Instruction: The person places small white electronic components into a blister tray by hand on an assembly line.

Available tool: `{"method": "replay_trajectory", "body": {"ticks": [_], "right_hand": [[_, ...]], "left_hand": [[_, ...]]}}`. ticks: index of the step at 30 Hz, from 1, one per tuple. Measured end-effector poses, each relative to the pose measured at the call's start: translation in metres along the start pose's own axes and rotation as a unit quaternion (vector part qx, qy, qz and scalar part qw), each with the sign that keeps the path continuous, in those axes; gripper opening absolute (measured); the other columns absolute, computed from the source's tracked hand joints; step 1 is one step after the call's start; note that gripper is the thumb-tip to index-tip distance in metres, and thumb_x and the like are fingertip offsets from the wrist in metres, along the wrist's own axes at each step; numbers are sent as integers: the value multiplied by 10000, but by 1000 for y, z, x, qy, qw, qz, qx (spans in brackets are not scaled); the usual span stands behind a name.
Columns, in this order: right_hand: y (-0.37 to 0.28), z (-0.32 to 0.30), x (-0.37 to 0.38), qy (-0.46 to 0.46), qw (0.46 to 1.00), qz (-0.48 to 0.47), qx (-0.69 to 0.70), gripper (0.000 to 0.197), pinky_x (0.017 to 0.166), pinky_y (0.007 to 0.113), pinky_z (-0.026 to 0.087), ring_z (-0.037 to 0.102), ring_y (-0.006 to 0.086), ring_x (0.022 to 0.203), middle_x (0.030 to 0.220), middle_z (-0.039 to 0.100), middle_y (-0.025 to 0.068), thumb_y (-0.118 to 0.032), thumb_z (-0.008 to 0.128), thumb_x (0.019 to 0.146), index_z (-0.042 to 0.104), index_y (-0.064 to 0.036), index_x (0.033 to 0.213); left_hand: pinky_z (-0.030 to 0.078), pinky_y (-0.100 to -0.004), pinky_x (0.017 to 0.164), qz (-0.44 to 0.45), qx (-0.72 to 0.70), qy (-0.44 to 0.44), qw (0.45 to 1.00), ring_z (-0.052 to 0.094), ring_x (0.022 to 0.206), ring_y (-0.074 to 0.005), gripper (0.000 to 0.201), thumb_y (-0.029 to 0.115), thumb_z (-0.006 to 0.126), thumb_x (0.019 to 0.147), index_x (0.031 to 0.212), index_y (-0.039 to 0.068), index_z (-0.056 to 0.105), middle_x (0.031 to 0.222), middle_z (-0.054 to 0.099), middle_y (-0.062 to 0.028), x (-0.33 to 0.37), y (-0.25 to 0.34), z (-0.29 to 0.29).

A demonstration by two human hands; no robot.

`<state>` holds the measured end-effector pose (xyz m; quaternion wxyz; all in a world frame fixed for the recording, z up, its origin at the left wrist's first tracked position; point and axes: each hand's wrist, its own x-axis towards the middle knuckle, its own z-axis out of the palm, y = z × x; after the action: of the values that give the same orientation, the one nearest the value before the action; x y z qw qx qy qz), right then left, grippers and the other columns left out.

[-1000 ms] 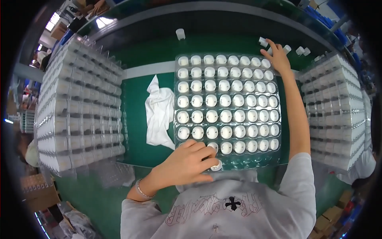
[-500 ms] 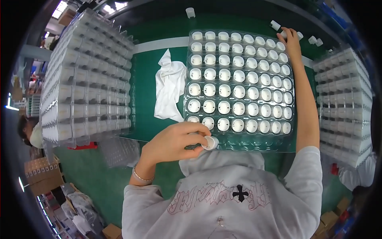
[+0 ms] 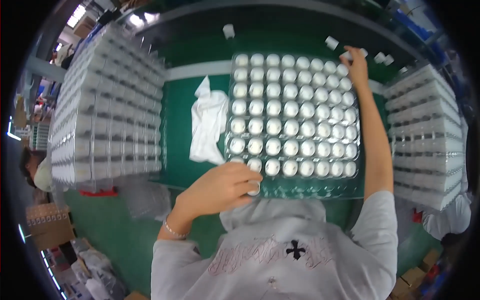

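Note:
A clear plastic tray (image 3: 310, 192) on the bench holds rows of short white cylindrical cups (image 3: 291, 127). At the tray's near left corner my left hand (image 3: 220, 187) has its fingers closed on one white cup (image 3: 254, 188), which is partly hidden by them. My right hand (image 3: 356, 67) reaches past the tray's far right corner. Its thumb and forefinger are around a loose white cylinder (image 3: 346, 55), slightly blurred. Other loose white cylinders (image 3: 332, 43) lie beside that hand.
A tall stack of filled clear trays (image 3: 110, 115) stands at the left, another stack (image 3: 425, 140) at the right. A crumpled white cloth (image 3: 207, 125) lies left of the tray. One white cylinder (image 3: 228, 31) stands apart at the back of the green bench (image 3: 177, 115).
The whole view has shifted, so the bench appears lower and further left. In my left hand the cup has turned and shows less. My right hand stays among the loose cylinders, its fingers repositioned.

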<state>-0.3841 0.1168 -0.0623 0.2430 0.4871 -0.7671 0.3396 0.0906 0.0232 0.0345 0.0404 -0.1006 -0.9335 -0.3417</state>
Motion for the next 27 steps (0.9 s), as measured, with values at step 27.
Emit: {"method": "replay_trajectory", "body": {"ticks": [27], "right_hand": [[-214, -66, -14, -137, 826, 181, 515, 272, 635, 232, 394, 492, 107, 766, 887, 535, 26, -225, 728, 680, 569, -48, 812]], "left_hand": [[497, -320, 854, -42, -421, 328, 844, 568, 991, -188, 421, -51, 661, 721, 1110, -1, 507, 1081, 543, -108, 95, -77, 8]]}}
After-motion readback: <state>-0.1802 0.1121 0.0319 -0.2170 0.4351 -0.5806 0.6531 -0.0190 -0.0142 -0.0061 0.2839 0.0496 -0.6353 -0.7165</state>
